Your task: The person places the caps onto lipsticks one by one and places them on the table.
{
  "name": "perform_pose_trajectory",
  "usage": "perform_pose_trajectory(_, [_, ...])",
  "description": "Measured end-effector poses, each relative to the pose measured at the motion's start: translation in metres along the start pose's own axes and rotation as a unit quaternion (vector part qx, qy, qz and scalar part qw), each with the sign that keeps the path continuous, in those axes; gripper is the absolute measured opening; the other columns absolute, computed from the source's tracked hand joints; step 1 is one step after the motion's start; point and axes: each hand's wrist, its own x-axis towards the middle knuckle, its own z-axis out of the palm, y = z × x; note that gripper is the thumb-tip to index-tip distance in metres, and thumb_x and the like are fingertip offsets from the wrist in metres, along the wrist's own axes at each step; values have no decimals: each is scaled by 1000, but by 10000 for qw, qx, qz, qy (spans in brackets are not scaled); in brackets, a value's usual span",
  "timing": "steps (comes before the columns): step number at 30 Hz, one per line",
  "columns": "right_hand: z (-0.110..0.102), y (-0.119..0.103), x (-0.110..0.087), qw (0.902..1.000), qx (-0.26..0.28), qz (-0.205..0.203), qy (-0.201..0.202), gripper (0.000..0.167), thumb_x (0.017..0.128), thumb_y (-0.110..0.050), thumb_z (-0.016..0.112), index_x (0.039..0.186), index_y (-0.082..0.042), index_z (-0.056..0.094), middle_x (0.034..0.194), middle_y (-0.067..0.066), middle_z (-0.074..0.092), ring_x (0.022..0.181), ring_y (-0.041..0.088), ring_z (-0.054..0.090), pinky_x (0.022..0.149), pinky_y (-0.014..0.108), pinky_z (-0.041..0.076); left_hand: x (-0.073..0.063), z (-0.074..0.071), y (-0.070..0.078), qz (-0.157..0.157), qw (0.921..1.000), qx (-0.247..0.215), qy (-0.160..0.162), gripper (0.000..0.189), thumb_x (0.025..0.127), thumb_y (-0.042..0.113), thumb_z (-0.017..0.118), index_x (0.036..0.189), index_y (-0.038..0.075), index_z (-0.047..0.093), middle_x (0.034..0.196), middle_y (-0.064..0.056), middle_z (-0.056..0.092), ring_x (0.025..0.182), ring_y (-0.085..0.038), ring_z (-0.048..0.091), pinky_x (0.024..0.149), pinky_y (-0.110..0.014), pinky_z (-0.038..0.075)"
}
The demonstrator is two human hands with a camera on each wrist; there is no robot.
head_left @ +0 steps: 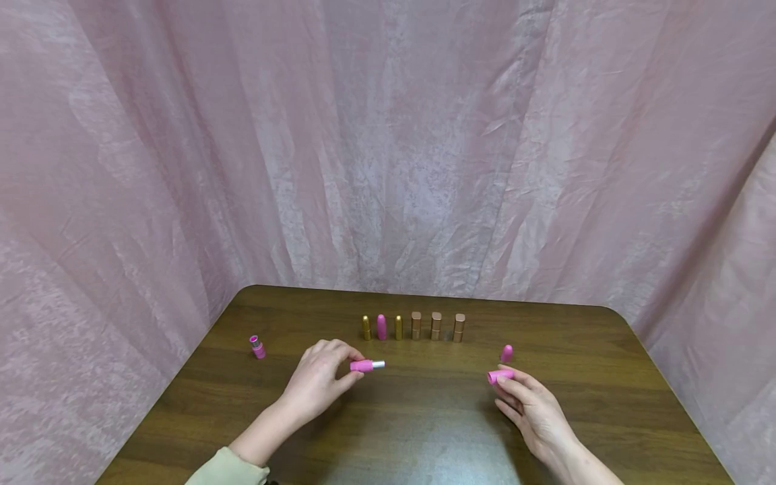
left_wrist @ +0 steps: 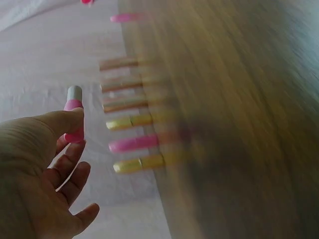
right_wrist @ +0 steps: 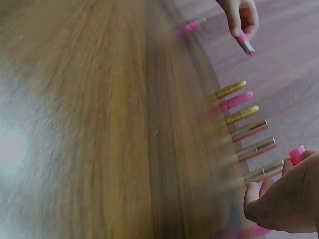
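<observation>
My left hand [head_left: 321,377] pinches an uncapped pink lipstick [head_left: 362,366] between thumb and fingers, its silver collar pointing right. In the left wrist view the thumb lies across the pink base of this lipstick [left_wrist: 74,104], and the other fingers are spread below. Off to the right, my right hand [head_left: 539,414] holds a pink lipstick cap [head_left: 500,376], its hollow end facing left. Just behind that hand a second pink cap [head_left: 506,353] stands on the table. Another uncapped pink lipstick [head_left: 257,347] stands at the far left.
Along the back of the wooden table [head_left: 418,417] runs a row of closed lipsticks: a gold one [head_left: 366,328], a pink one [head_left: 381,327], another gold one [head_left: 398,328] and three square copper-coloured ones [head_left: 436,327]. A pink curtain [head_left: 412,168] hangs behind the table.
</observation>
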Motion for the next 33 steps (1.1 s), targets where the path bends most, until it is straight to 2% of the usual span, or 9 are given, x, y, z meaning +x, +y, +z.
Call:
perform_pose_trajectory(4, [11,1,1,10000,-53,-29,-31,30,99,-11,66,127,-4,60,110,-1,72,108,13,66,101,39,50,9,7,17,225,9997,-109,-60,19,85,30,85,100,30,73,102,14,67,102,-15,58,98,-47,44])
perform_pose_trajectory(11, [31,7,4,9998,129,-57,-106,28,97,-8,65,124,-1,65,105,2,74,109,21,66,101,43,49,24,25,45,545,9982,-119,-239,18,87,30,83,102,27,73,100,14,67,99,-14,57,99,-47,44])
perform_pose_trajectory(16, [42,11,4,9997,172,-69,-133,28,97,-9,65,124,-1,67,102,2,75,103,22,66,101,45,48,30,35,60,596,9973,-83,-431,18,88,33,81,103,27,73,102,15,67,102,-14,57,104,-46,43])
perform_pose_trajectory(25, [51,18,3,9999,102,13,-125,26,95,-9,68,121,-3,69,101,0,74,101,20,67,95,40,52,33,44,69,630,9966,-129,-515,18,87,34,82,102,27,73,102,15,67,102,-13,58,103,-44,43])
perform_pose_trajectory(33, [58,22,0,9992,25,63,-393,30,94,-7,69,123,-1,66,106,1,72,109,23,64,100,44,49,34,47,72,607,9958,-185,-662,20,89,36,80,106,27,74,105,15,67,104,-12,58,103,-41,44])
